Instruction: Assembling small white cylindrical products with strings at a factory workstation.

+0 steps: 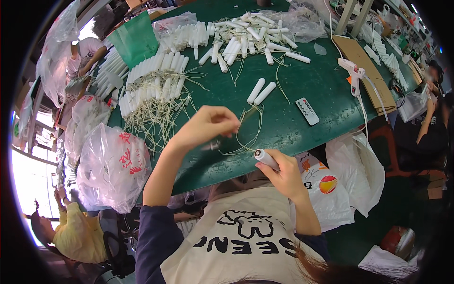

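Note:
My right hand [287, 179] is wrapped round a white tube [267, 160], its open end pointing up and to the left. Thin pale wires [240, 150] run near that end, towards a small blurred metallic piece [211, 146] below my left hand. My left hand [213, 124] hovers over the table with its fingers curled together; what they hold, if anything, is hidden. Beyond my hands lie two white tubes [265, 93] side by side, with wires looping from their near ends. A white remote control [307, 111] rests to their right.
Stacked white tubes with tangled wires [158, 102] fill the table's left, and a loose heap of tubes [250, 38] lies at the back. A white glue gun [353, 78] is by cardboard [366, 71] at right. Plastic bags [113, 165] hang at the edge. Other people sit nearby.

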Demonstrator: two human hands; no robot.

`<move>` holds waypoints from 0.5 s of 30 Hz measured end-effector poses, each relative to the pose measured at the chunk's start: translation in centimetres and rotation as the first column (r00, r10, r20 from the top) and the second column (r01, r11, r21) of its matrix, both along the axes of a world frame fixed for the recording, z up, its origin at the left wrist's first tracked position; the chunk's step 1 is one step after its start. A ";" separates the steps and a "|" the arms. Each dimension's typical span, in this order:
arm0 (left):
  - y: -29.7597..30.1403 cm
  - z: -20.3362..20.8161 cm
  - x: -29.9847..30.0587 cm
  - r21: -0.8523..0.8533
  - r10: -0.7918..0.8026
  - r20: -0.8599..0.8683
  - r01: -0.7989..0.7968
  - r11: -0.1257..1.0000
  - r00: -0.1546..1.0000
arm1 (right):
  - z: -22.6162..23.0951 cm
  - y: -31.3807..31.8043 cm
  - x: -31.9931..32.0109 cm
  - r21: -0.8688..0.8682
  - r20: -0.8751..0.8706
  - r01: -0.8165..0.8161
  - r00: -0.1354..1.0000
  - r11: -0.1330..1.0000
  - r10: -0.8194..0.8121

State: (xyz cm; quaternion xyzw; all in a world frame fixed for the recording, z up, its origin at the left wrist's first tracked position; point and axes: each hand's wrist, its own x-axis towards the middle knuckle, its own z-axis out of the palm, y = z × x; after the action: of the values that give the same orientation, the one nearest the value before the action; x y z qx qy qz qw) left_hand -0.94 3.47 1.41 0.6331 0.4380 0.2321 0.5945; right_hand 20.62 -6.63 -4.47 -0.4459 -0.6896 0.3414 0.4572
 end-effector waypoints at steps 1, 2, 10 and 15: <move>-0.7 0.3 0.1 -0.105 -0.031 0.091 0.040 0.994 0.995 | 0.2 0.0 -0.2 0.026 -0.029 -0.006 1.000 1.000 0.007; -1.3 0.5 0.3 -0.203 -0.053 0.185 0.090 0.975 0.981 | 0.4 0.0 -0.3 0.025 -0.027 -0.013 1.000 1.000 0.013; -2.3 0.1 2.0 -0.395 -0.170 0.307 0.288 0.872 0.936 | 0.8 0.0 -0.3 0.023 -0.021 -0.025 0.999 0.999 0.025; -2.3 -0.1 2.4 -0.374 -0.306 0.281 0.398 0.838 0.909 | 0.1 0.0 -0.3 0.050 -0.042 -0.047 0.998 0.998 0.049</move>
State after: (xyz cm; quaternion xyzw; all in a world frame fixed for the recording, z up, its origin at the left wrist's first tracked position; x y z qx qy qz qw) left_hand 1.41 1.17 1.34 0.5308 0.2878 0.0834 0.7927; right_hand 20.35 -6.64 -4.35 -0.4107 -0.6981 0.3449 0.4743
